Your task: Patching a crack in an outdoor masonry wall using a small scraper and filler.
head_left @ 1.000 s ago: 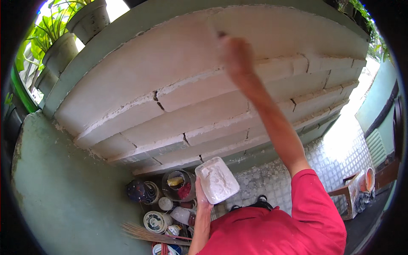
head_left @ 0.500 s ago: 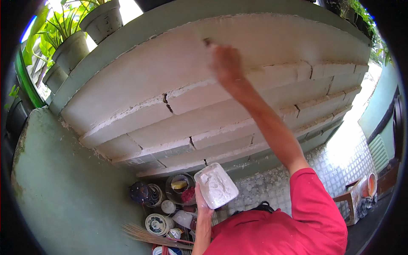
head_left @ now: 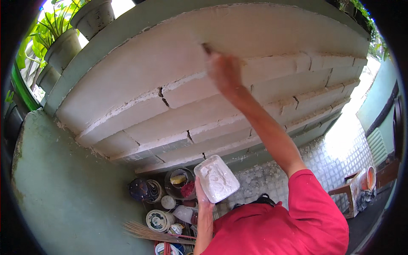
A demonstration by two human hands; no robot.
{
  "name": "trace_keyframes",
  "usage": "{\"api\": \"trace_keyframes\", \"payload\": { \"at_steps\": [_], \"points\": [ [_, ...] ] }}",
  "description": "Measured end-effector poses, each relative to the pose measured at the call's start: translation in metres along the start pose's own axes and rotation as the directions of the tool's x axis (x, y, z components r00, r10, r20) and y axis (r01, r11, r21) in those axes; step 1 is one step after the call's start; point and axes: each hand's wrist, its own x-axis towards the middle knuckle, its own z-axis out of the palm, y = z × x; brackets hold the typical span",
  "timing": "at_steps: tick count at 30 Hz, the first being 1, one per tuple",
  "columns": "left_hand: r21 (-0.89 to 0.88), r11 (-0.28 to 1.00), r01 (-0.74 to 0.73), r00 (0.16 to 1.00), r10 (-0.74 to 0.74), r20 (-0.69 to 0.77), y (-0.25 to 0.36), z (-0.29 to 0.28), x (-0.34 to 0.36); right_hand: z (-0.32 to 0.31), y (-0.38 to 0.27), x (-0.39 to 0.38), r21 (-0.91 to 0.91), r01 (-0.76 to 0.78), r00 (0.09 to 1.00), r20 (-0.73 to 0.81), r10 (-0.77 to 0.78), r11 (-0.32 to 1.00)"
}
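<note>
Pale wall panels (head_left: pixel 127 80) are filling the background, where the right hand (head_left: pixel 225 71), blurred, is clutching a dark-tipped tool (head_left: pixel 206 48), fingers apparently together. Lower down, the left hand (head_left: pixel 201 193) is clamping a white tub (head_left: pixel 225 194) of paste (head_left: pixel 214 176) near buckets (head_left: pixel 169 219); a tilting grip would be risking a spill onto the floor (head_left: pixel 253 180).

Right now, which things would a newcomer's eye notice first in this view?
The bright red fabric shirt fills the bottom, right of centre. Above it, the left hand holds a white rectangular tub of pale paste. At upper centre, the blurred right hand grips a dark-tipped tool before the pale ridged wall.
</note>
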Motion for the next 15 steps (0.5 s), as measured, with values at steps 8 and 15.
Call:
{"api": "trace_keyframes", "payload": {
  "at_steps": [8,15],
  "points": [
    [-0.04,0.999,-0.004,0.999,0.005,0.035,0.004,0.006,-0.011,-0.016,0.07,-0.001,-0.044,-0.193,0.965,-0.189,0.182,0.98],
    [-0.002,0.999,-0.05,0.999,0.05,0.004,0.007,-0.008,-0.013,-0.003,-0.019,-0.011,0.17,0.018,1.0,-0.025,-0.014,0.985]
  ]
}}
